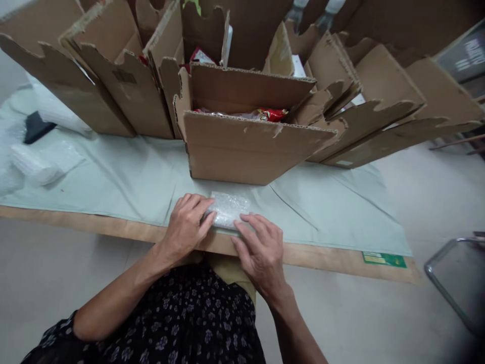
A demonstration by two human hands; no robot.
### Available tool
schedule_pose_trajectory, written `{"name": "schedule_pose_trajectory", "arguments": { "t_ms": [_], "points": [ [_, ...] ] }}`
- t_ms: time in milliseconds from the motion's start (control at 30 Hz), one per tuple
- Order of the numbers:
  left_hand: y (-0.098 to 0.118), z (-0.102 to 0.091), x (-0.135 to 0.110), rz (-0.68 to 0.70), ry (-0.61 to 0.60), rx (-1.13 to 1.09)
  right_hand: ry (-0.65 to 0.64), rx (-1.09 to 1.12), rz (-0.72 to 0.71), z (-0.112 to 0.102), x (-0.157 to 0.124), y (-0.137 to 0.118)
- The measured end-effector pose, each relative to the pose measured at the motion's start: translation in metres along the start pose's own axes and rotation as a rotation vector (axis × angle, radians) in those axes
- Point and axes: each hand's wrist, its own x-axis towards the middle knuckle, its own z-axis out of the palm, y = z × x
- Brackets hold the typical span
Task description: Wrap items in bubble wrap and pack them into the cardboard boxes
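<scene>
A small bundle of clear bubble wrap (229,208) lies flat near the front edge of the table, and whatever may be inside it cannot be made out. My left hand (189,220) grips its left end, thumb at the near side and fingers over the top. On the right end rest the bent fingers of my right hand (263,247), with the thumb close to the near edge. Just beyond the bundle stands an open cardboard box (242,149) with red and clear shiny packets (271,115) inside.
More open cardboard boxes (129,91) stand in a row behind, left and right. Loose bubble wrap (36,164) and a black flat item (38,126) lie at the left on the pale green cloth (125,172). A metal-framed chair (441,263) is at the right.
</scene>
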Motion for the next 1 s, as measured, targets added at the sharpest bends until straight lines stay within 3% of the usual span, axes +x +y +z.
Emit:
{"name": "schedule_pose_trajectory", "arguments": {
  "t_ms": [100, 200, 333, 467, 633, 733, 867, 933, 1000],
  "points": [
    [-0.001, -0.002, 0.001, -0.068, 0.058, -0.054, -0.087, -0.035, -0.014, 0.008, 0.004, 0.006],
    [0.005, -0.013, -0.012, -0.217, 0.094, -0.257, -0.052, 0.032, 0.049, 0.016, 0.011, 0.014],
    [0.018, -0.018, -0.031, -0.496, -0.038, -0.649, 0.044, 0.222, 0.15, 0.014, 0.016, 0.012],
    [0.027, -0.007, -0.033, -0.58, -0.14, -0.939, -0.001, 0.448, 0.199, 0.004, 0.005, -0.001],
    [0.038, -0.005, -0.025, -0.536, -0.29, -0.921, -0.041, 0.564, 0.288, -0.011, -0.02, 0.006],
    [0.045, -0.008, -0.024, -0.43, -0.446, -0.852, -0.189, 0.704, 0.361, -0.02, -0.022, 0.013],
    [0.046, -0.008, -0.022, -0.308, -0.592, -0.797, -0.315, 0.824, 0.271, -0.024, -0.01, 0.014],
    [0.042, -0.01, -0.019, -0.27, -0.605, -0.718, -0.297, 0.819, 0.245, -0.024, -0.004, 0.014],
    [0.034, -0.016, -0.012, -0.145, -0.478, -0.616, -0.264, 0.782, 0.246, -0.026, 0.002, 0.017]
  ]
}}
